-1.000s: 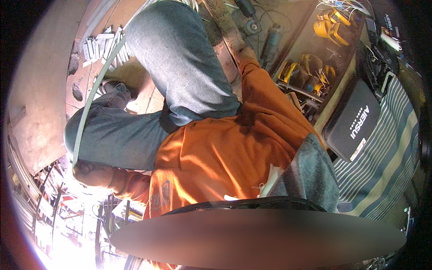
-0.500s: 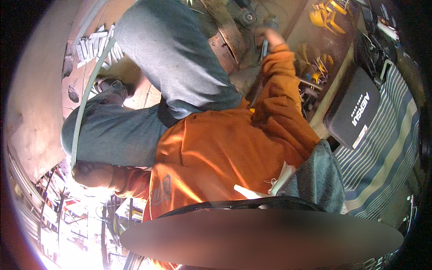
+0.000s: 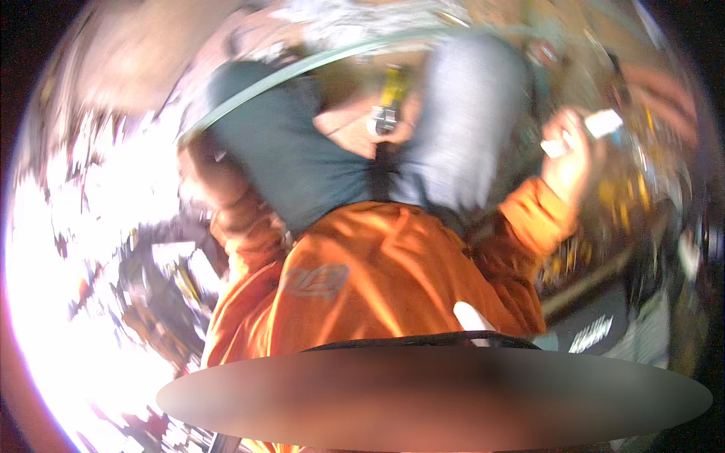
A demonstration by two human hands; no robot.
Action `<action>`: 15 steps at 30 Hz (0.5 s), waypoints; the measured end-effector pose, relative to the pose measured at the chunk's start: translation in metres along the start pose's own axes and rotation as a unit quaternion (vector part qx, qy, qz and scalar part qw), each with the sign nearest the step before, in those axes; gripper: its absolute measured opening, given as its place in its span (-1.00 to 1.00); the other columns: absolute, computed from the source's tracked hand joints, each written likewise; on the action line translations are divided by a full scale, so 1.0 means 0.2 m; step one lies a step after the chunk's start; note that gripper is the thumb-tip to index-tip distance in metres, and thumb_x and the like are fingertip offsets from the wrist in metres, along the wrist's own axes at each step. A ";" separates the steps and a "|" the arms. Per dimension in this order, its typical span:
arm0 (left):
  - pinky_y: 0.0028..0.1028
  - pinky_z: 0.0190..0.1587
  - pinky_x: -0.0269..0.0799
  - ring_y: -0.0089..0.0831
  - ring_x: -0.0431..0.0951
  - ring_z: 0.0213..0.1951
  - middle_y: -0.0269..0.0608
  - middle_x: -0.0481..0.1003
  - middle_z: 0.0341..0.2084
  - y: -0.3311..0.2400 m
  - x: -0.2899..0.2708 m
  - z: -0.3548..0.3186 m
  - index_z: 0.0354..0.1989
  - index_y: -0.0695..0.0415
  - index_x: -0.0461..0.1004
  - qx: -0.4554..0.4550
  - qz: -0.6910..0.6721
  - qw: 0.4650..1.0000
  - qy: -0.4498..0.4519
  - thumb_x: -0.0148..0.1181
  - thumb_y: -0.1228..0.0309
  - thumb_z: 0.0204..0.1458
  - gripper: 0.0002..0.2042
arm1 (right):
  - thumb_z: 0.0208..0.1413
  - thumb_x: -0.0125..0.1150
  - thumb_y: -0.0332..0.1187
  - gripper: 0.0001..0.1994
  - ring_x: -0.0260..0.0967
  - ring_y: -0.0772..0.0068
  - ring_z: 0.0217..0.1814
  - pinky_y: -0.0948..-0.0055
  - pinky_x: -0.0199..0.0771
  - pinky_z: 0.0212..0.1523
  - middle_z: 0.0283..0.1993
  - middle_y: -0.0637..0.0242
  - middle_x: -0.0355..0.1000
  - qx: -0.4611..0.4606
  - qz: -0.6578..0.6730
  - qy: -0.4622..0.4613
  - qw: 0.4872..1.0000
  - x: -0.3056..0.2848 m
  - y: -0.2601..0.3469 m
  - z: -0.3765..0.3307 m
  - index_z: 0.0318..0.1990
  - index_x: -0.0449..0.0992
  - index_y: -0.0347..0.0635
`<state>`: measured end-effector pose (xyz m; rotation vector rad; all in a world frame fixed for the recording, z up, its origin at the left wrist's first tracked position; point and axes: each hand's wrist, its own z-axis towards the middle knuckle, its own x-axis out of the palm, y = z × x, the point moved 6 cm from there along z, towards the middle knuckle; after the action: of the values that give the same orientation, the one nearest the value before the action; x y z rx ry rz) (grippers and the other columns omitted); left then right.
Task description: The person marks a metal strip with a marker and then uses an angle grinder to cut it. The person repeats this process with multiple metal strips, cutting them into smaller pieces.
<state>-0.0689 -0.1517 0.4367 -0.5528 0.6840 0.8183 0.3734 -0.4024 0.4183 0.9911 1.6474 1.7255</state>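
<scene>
My left hand (image 3: 215,170), smeared by motion, is closed round the near end of a long, thin, pale green strip (image 3: 302,66). The strip bows across in front of both my knees toward the far right. To the right of my right knee, my right hand (image 3: 568,162) is raised with its fingers closed on a short white piece (image 3: 604,122). The piece sticks out on both sides of the fingers; its exact kind is too blurred to tell. On the floor between my legs lies a yellow and black tool (image 3: 388,102), also blurred.
A pile of short whitish strips (image 3: 340,23) lies on the floor ahead. Several yellow tools (image 3: 623,200) sit at the right, near a black case (image 3: 589,321). Bright clutter (image 3: 83,249) fills the left side.
The view has swung round. My right hand, earlier stretched out by a thin bluish rod, is now closer and holds the white piece. The green strip now spans both knees, still in my left hand.
</scene>
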 end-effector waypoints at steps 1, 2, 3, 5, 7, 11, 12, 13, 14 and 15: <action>-0.44 -0.32 0.39 -0.46 0.43 -0.50 -0.28 0.49 -0.55 -0.06 -0.02 0.01 -0.38 0.20 0.56 0.052 0.007 0.998 -0.022 0.10 0.61 -0.04 -0.88 | 0.19 0.20 -0.46 -0.87 0.16 0.63 -0.56 0.57 0.17 -0.52 -0.47 0.39 0.34 -0.003 -0.008 0.082 0.997 0.18 0.14 0.01 -0.23 0.50 -0.38; -0.51 -0.36 0.32 -0.54 0.39 -0.51 -0.35 0.47 -0.57 0.03 -0.01 -0.02 -0.39 0.20 0.57 -0.201 -0.230 0.951 -0.033 0.11 0.59 0.00 -0.90 | 0.14 0.27 -0.47 -0.85 0.21 0.65 -0.55 0.61 0.19 -0.52 -0.47 0.39 0.37 0.004 -0.038 0.119 0.992 0.35 0.23 0.00 -0.20 0.52 -0.37; -0.56 -0.39 0.26 -0.61 0.35 -0.52 -0.40 0.45 -0.59 0.04 0.03 -0.05 -0.40 0.20 0.58 -0.307 -0.371 0.876 -0.039 0.13 0.56 0.04 -0.91 | 0.10 0.34 -0.47 -0.81 0.25 0.67 -0.53 0.65 0.22 -0.52 -0.47 0.40 0.41 0.006 -0.072 0.145 0.987 0.52 0.28 -0.02 -0.16 0.55 -0.37; -0.64 -0.44 0.13 -0.72 0.28 -0.53 -0.50 0.43 -0.60 0.01 0.07 -0.07 -0.41 0.22 0.59 -0.401 -0.531 0.742 -0.088 0.17 0.50 0.11 -0.89 | 0.11 0.36 -0.47 -0.78 0.32 0.70 -0.46 0.67 0.29 -0.46 -0.41 0.41 0.46 -0.025 -0.145 0.250 0.957 0.91 0.27 -0.12 -0.10 0.58 -0.32; -0.64 -0.42 0.17 -0.70 0.30 -0.52 -0.46 0.49 -0.57 -0.03 0.04 -0.05 -0.40 0.25 0.60 -0.404 -0.511 0.755 -0.080 0.18 0.50 0.11 -0.89 | 0.07 0.39 -0.47 -0.83 0.42 0.60 -0.39 0.57 0.39 -0.38 -0.35 0.39 0.50 0.072 -0.094 0.377 0.919 1.22 0.17 -0.26 -0.16 0.61 -0.23; -0.64 -0.41 0.23 -0.71 0.34 -0.50 -0.43 0.51 -0.56 -0.05 0.05 -0.01 -0.41 0.28 0.59 -0.397 -0.550 0.730 -0.079 0.19 0.54 0.10 -0.90 | 0.02 0.42 -0.57 -0.81 0.41 0.62 -0.35 0.55 0.42 -0.30 -0.33 0.41 0.45 -0.183 -0.138 0.410 0.883 1.64 0.08 -0.36 -0.18 0.65 -0.25; -0.64 -0.41 0.24 -0.71 0.35 -0.50 -0.43 0.52 -0.56 -0.05 0.04 -0.01 -0.42 0.28 0.58 -0.393 -0.542 0.739 -0.074 0.20 0.55 0.10 -0.90 | -0.03 0.43 -0.58 -0.81 0.44 0.56 -0.36 0.51 0.45 -0.33 -0.34 0.37 0.47 -0.175 -0.143 0.409 0.884 1.68 0.05 -0.37 -0.21 0.65 -0.25; -0.64 -0.41 0.25 -0.71 0.35 -0.50 -0.42 0.52 -0.55 -0.06 0.04 -0.02 -0.42 0.28 0.58 -0.391 -0.532 0.748 -0.068 0.20 0.56 0.10 -0.91 | -0.05 0.42 -0.55 -0.83 0.44 0.43 -0.37 0.44 0.46 -0.33 -0.35 0.32 0.47 -0.195 -0.156 0.407 0.878 1.70 0.04 -0.37 -0.24 0.65 -0.22; -0.64 -0.41 0.28 -0.70 0.37 -0.49 -0.41 0.53 -0.55 -0.06 0.05 -0.01 -0.43 0.29 0.58 -0.385 -0.569 0.724 -0.061 0.21 0.57 0.11 -0.90 | -0.07 0.41 -0.52 -0.84 0.45 0.30 -0.38 0.37 0.47 -0.34 -0.37 0.27 0.47 -0.206 -0.167 0.401 0.877 1.72 0.04 -0.38 -0.28 0.64 -0.20; -0.64 -0.40 0.28 -0.71 0.37 -0.49 -0.41 0.53 -0.55 -0.06 0.05 -0.02 -0.43 0.29 0.58 -0.393 -0.572 0.717 -0.065 0.21 0.57 0.11 -0.90 | -0.09 0.39 -0.49 -0.86 0.46 0.16 -0.39 0.30 0.48 -0.34 -0.38 0.22 0.47 -0.222 -0.171 0.392 0.876 1.73 0.05 -0.38 -0.32 0.64 -0.18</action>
<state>-0.0548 -0.1564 0.4292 -1.4748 -0.2693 -0.1145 0.1133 -0.1676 0.4761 -0.2670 1.5867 2.2347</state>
